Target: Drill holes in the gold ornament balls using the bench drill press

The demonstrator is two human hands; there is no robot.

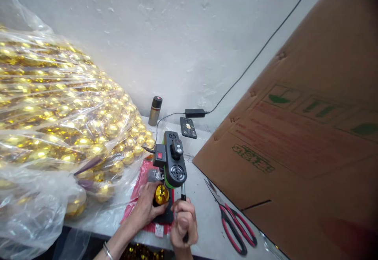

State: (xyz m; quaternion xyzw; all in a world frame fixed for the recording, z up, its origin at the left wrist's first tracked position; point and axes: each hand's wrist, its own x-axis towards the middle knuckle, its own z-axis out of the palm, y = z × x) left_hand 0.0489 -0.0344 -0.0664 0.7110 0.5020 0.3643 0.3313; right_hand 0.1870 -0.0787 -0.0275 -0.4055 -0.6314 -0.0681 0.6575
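Left hand (146, 207) fingers clamped on gold ball (162, 194) under small press (173, 161); right hand (183, 222) fingers closed round its lever (183, 193). Ball looks light, slick, thin-shelled: grip sides gently. Scissors (233, 222) right of fingers.

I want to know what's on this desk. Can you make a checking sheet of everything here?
Surface: pale table, with a red sheet under the machine.
Job's things: small black and green press machine; gold ball sits under it.
Clutter: red-handled scissors, bronze canister, black remote.
Grips: left hand holds the gold ball; right hand is closed on the machine's lever.
Cables: black cable runs up the wall from a power adapter.
Surroundings: big clear bag of gold balls at the left, cardboard box at the right, white wall.
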